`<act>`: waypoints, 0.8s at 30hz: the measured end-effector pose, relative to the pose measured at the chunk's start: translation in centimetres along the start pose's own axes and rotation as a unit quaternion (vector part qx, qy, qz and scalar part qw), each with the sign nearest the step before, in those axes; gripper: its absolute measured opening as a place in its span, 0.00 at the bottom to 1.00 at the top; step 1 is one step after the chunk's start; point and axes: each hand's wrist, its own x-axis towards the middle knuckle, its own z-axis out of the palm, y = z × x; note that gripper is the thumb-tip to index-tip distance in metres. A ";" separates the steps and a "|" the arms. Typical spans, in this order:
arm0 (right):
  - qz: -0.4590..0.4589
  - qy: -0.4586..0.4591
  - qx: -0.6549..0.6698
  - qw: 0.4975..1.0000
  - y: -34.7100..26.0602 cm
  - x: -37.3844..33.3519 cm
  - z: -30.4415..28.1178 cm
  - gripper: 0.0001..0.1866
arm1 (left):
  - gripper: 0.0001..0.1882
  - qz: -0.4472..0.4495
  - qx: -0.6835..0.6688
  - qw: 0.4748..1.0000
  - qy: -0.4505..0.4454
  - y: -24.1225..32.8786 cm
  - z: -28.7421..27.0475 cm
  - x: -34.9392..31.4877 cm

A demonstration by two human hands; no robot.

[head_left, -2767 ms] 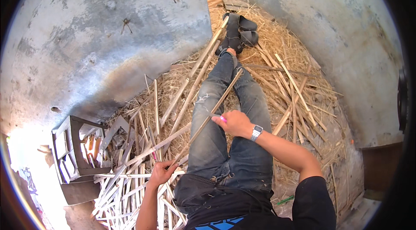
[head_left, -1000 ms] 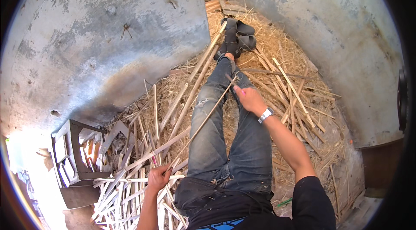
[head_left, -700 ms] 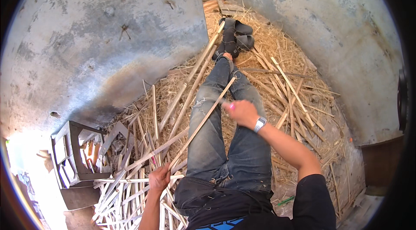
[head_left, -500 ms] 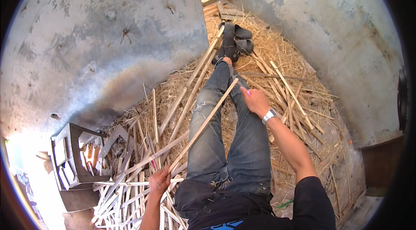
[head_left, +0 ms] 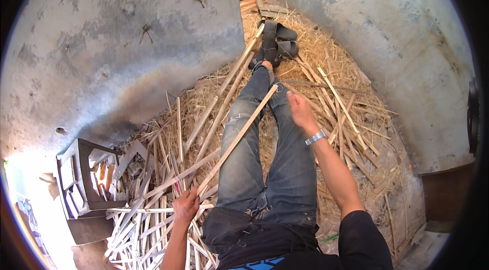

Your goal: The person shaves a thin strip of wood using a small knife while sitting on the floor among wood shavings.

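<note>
A long, pale wooden strip (head_left: 239,136) lies slantwise over my thighs. Its lower end is in the closed fingers of my left hand (head_left: 186,205), and its upper end reaches toward my right knee. My right hand (head_left: 301,111), with a metal watch on the wrist, is curled just to the right of that upper end, thumb upward. Whatever its fingers hold is hidden from this angle. Beneath the strip are my outstretched legs in worn jeans (head_left: 290,168), the feet crossed in dark footwear (head_left: 270,48).
Pale slats (head_left: 137,234) are heaped at lower left beside a dark open frame (head_left: 94,183). More wooden sticks (head_left: 344,109) lie on straw at right. Long poles (head_left: 229,89) run beside my left leg. Grey walls (head_left: 127,31) rise on both sides.
My right hand has turned and shifted slightly right, away from the strip; a pink bit seen in it earlier no longer shows. My left hand keeps its hold, and the view has shifted slightly.
</note>
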 end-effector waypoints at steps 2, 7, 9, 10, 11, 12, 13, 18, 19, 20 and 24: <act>-0.008 -0.059 -0.016 0.998 -0.4 -0.4 -0.1 0.35 | 0.20 -0.004 -0.007 1.000 -0.001 0.5 0.3 0.4; -0.048 -0.033 -0.005 0.998 -1.7 -1.3 0.7 0.25 | 0.19 -0.003 -0.011 1.000 -0.007 1.5 1.1 1.9; -0.068 0.028 0.001 0.997 -1.7 -1.3 1.3 0.19 | 0.20 -0.002 -0.020 1.000 -0.014 1.8 1.0 2.5; -0.064 0.050 0.002 0.997 -2.4 -1.3 1.6 0.17 | 0.20 -0.001 -0.025 1.000 -0.019 1.8 0.7 2.7; -0.059 0.072 0.004 0.996 -3.1 -1.3 1.8 0.15 | 0.20 -0.002 -0.029 0.999 -0.023 1.8 0.5 2.9; -0.083 0.082 0.011 0.993 -2.8 -1.1 1.8 0.15 | 0.21 0.000 -0.034 0.999 -0.028 2.0 0.5 3.2; -0.105 0.091 0.020 0.990 -2.0 -0.6 2.1 0.16 | 0.21 0.001 -0.038 0.999 -0.034 2.1 0.4 3.5; -0.120 0.026 0.037 0.992 -0.2 -0.9 3.7 0.21 | 0.21 0.005 -0.094 0.995 -0.033 2.6 1.0 5.3; -0.135 0.004 0.055 0.989 -0.7 -2.0 4.8 0.21 | 0.18 -0.002 -0.086 0.995 -0.052 2.8 0.8 5.6; -0.149 -0.017 0.070 0.986 -1.1 -3.2 5.7 0.22 | 0.18 0.002 -0.110 0.993 -0.053 3.1 0.9 6.3; -0.141 -0.077 0.091 0.983 -4.2 -8.6 9.0 0.22 | 0.17 -0.053 -0.186 0.975 -0.113 4.6 0.9 8.6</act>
